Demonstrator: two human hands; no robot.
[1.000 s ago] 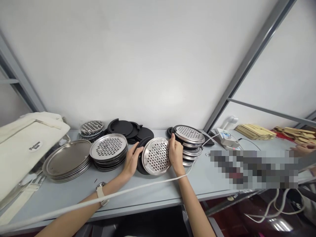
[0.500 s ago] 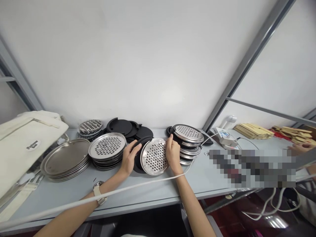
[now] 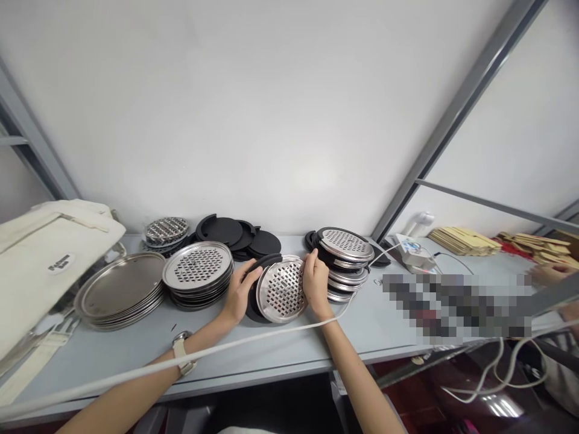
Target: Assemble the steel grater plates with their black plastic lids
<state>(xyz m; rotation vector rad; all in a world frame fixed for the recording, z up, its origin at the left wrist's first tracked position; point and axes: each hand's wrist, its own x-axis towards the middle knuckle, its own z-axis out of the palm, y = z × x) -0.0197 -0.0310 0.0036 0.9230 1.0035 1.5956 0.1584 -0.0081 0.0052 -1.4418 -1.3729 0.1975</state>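
Note:
My left hand (image 3: 239,293) is closed round the left edge of a black round base (image 3: 254,304), thumb on its raised rim. Against that base leans a silver perforated disc (image 3: 283,289), tilted toward me; my right hand (image 3: 316,283) grips its right edge with fingers bent. Left of my hands stands a stack topped by a perforated metal disc (image 3: 198,267). Just right of my right hand is a stack of black bases and silver discs (image 3: 346,244). Several black round pieces (image 3: 220,232) lie behind.
Plain metal plates (image 3: 120,286) are stacked at the left beside a cream bag (image 3: 63,259). A white cable (image 3: 253,339) crosses before my hands. To the right are a white device (image 3: 414,253), wooden pieces (image 3: 464,240) and another person's hand (image 3: 554,274).
The disc and black base have tilted and shifted very slightly in my hands. Both hands keep their hold.

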